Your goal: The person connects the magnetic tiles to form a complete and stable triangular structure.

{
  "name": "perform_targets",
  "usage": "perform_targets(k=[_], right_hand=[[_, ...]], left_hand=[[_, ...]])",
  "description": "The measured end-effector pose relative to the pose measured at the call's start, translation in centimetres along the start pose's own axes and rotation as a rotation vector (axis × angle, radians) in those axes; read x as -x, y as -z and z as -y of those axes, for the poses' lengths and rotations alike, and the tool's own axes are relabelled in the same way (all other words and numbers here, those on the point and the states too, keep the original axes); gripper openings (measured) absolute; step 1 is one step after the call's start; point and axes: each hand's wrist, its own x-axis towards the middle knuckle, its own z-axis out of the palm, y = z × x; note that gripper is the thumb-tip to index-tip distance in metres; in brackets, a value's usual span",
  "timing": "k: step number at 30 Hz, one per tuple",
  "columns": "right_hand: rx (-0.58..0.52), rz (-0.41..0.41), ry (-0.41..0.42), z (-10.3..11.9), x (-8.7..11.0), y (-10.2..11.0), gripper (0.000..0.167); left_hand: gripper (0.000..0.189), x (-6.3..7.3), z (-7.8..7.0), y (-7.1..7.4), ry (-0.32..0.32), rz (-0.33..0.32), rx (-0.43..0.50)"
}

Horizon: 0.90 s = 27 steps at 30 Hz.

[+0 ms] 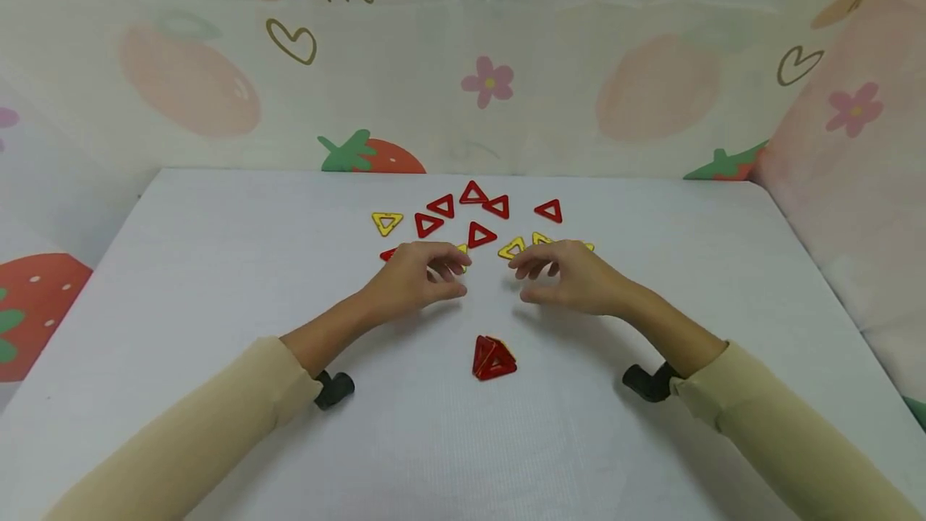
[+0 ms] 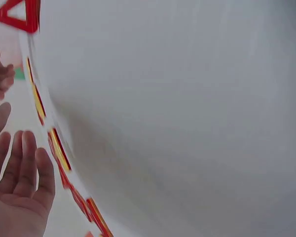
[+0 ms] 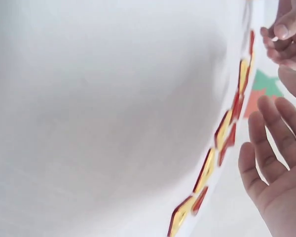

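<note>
My left hand hovers over the table with loosely bent fingers and nothing in its grasp. Opposite it, my right hand is held the same way, also holding nothing; a gap separates the two. Between the hands and me stands a small pyramid of triangular frame tiles, its two visible faces red, with a yellow edge behind. Beyond the hands lie loose red triangle tiles and yellow triangle tiles. In the head view the hands partly cover a few of them. The left wrist view shows the left palm bare.
The white table reaches back to a printed cloth. Farther back lie more red tiles, one off to the right, and a yellow tile to the left. Black wrist devices sit at both cuffs.
</note>
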Motion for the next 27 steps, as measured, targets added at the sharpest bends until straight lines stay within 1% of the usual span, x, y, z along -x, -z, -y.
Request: perform_targets(k=[4,7,13,18,21,27], right_hand=[[0.025,-0.044,-0.013,-0.9,-0.8,0.5,0.041],[0.05,-0.064,-0.033,-1.4,-1.3,0.8,0.045],[0.057,-0.078,-0.113,-2.1,-2.1,1.4,0.052],[0.062,-0.069,-0.157,-3.1,-2.4,1.5,0.056],[0.069,-0.069,-0.171,-3.7,-2.6,1.5,0.057],[0.061,-0.059,-0.165,-4.3,-3.0,1.5,0.059]], left_hand=[[0.037,-0.9,0.8,0.5,0.012,-0.074,-0.021],[0.043,-1.3,1.2,0.9,0.036,-0.095,-0.04],[0.052,-1.9,1.8,1.4,0.102,-0.083,-0.072],[0.054,-2.4,2.0,1.6,0.135,-0.072,-0.101],[0.054,-2.6,2.1,1.6,0.144,-0.056,-0.104],[0.055,-2.9,2.3,1.5,0.158,-0.023,-0.107]])
